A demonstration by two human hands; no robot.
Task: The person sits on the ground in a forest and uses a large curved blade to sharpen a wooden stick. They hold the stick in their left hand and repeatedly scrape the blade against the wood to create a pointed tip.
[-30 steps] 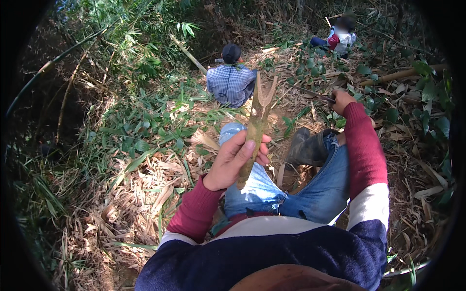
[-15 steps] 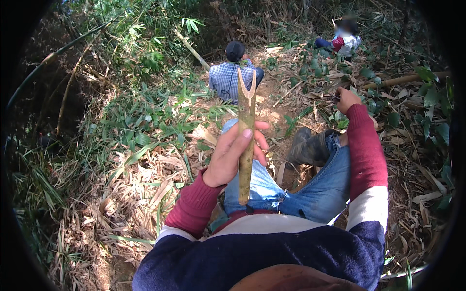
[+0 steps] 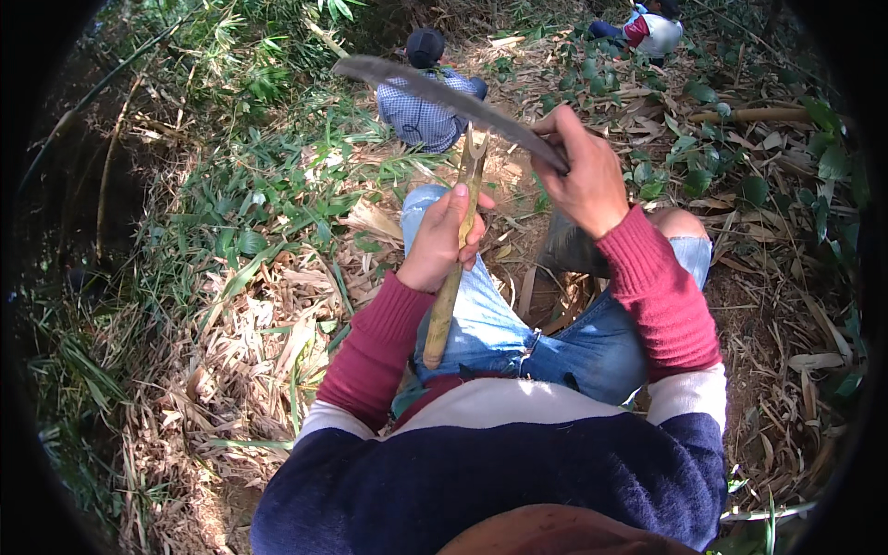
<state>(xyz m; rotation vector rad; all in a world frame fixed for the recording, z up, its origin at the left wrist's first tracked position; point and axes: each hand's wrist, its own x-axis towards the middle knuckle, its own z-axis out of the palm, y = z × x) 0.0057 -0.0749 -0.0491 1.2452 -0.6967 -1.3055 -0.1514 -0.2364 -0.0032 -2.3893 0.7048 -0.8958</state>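
Observation:
My left hand (image 3: 449,236) is closed round a bamboo stick (image 3: 446,310), whose far end is cut into a two-pronged fork. The stick tilts over my left thigh, its lower end near my lap. My right hand (image 3: 587,171) grips a machete (image 3: 444,95) with a long, dark, slightly curved blade. That blade slants up to the left, its middle stretch appearing just beyond the fork's prongs. I cannot tell whether blade and fork touch. Most of the machete's handle is hidden in my right fist.
My bent legs in blue jeans (image 3: 486,338) frame a dark boot (image 3: 573,245). A person in a checked shirt (image 3: 416,111) sits close ahead, near the blade tip. Another person (image 3: 659,35) sits farther off at right. Dry bamboo leaves (image 3: 268,347) and green undergrowth surround me.
My right hand has come in from the right and raised the machete across the view. The bamboo stick has tilted, its lower end swinging left. The surroundings have shifted slightly upward in view.

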